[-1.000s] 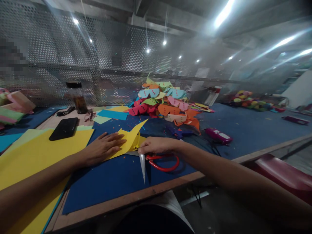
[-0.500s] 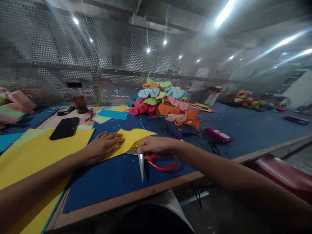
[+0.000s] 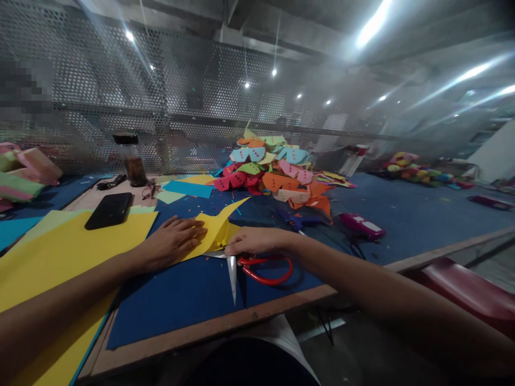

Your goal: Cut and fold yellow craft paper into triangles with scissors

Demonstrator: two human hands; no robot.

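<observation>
Nearest, the worn wooden front edge [image 3: 209, 332] of the counter borders a dark blue mat [image 3: 181, 295]. On that mat lie red-handled steel scissors [image 3: 251, 266], the blade pointing toward the person and the red loops lying under and just beside the right hand [image 3: 257, 241]. The right hand's fingers [image 3: 232, 249] are bunched together, pinching the near corner of a yellow paper piece [image 3: 215, 230]. This piece lies on the mat between the two hands, with one pointed flap tilted up and away. The left hand [image 3: 173, 241] lies on the paper's left part, fingers spread and flat, pressing down and gripping nothing. To the left, large yellow paper sheets [image 3: 60, 252] overlap the mat, and a black smartphone [image 3: 108, 210] rests on their far edge. Beyond the right hand are a small purple tool [image 3: 295, 220], too blurred to identify, and a magenta oblong gadget [image 3: 362, 225], well apart from the paper. Farther back, a dark-lidded glass jar [image 3: 131, 161] stands upright, with a heap of coloured paper cut-outs [image 3: 273, 171] to its right. A perforated metal screen [image 3: 161, 107] rises behind them.
</observation>
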